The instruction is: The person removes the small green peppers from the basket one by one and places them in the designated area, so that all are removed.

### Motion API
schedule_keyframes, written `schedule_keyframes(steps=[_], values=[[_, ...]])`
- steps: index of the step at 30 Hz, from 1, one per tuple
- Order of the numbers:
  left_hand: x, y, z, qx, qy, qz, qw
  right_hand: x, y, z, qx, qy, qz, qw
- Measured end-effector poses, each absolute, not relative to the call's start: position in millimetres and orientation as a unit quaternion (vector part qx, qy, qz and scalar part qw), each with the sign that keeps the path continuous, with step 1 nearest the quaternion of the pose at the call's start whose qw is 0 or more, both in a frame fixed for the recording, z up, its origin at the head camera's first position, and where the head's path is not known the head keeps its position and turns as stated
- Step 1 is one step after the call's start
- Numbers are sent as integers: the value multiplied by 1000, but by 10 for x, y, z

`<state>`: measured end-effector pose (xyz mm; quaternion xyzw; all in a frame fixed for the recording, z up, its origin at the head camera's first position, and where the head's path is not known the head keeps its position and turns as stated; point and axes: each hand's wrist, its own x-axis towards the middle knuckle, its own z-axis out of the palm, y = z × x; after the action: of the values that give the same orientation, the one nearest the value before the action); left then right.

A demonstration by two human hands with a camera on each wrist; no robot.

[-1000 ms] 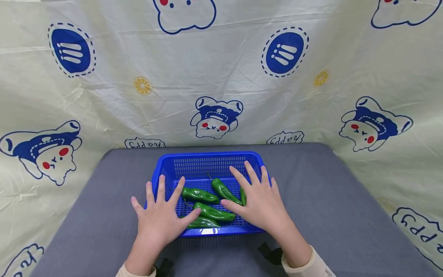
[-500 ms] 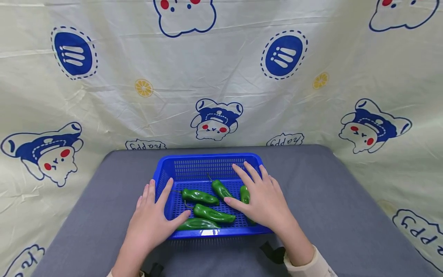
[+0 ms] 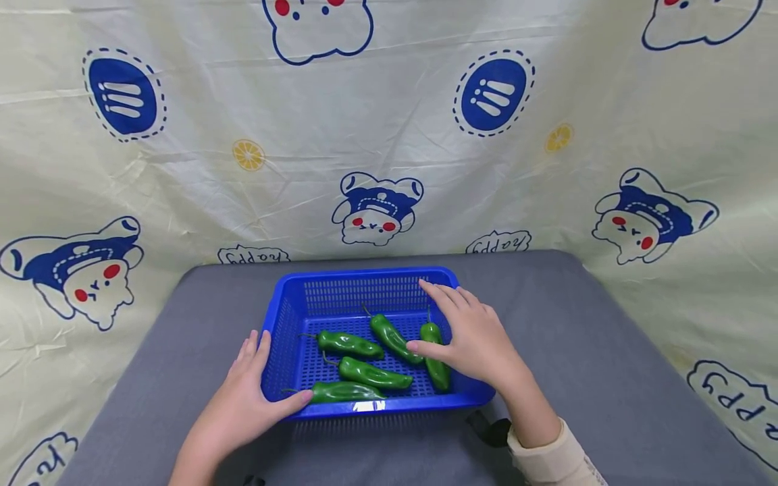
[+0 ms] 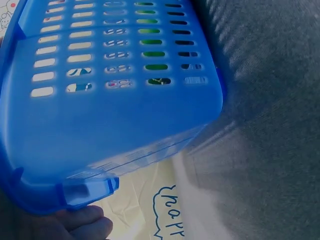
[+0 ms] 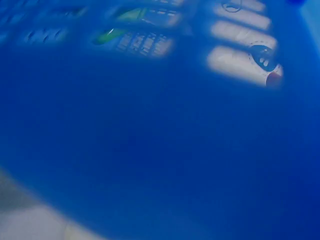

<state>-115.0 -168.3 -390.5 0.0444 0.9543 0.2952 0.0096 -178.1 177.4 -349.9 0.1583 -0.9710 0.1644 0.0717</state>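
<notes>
A blue plastic basket (image 3: 365, 272) with slotted walls stands on the cloth. Several green peppers (image 3: 349, 345) lie loose on its bottom. My left hand (image 3: 240, 398) is at the basket's near left corner, its straight fingers along the left side and its thumb over the front rim. In the left wrist view, fingertips (image 4: 92, 225) show right at the rim, beside the slotted wall. My right hand (image 3: 477, 337) lies across the right rim with fingers extended; its thumb reaches inward above a pepper (image 3: 434, 358). The right wrist view is filled by the blurred basket wall (image 5: 135, 135).
A grey cloth (image 3: 547, 310) covers the table. Behind it and on both sides hangs a pale printed curtain (image 3: 292, 196) with cartoon figures. A dark strap (image 3: 489, 428) shows by the right wrist.
My left hand has moved left and toward me, from over the basket to its left corner, fingers closer together. My right hand has shifted slightly right, uncovering the right-hand pepper. The peppers lie as before.
</notes>
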Motion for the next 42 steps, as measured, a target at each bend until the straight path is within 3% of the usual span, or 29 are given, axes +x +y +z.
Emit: schedule_keyframes(steps=[16,30,42], values=[[-1150,-1711,-3892,51,946,318,31,-2089,1950,-3664,213,-962,171,2],[-1140,-1726,-3847,49,946,318,44,-2174,1817,-3731,229,-972,4,-48],[-1146,-1717,-3868,46,945,319,48,-2238,1680,-3776,220,-967,-111,-59]])
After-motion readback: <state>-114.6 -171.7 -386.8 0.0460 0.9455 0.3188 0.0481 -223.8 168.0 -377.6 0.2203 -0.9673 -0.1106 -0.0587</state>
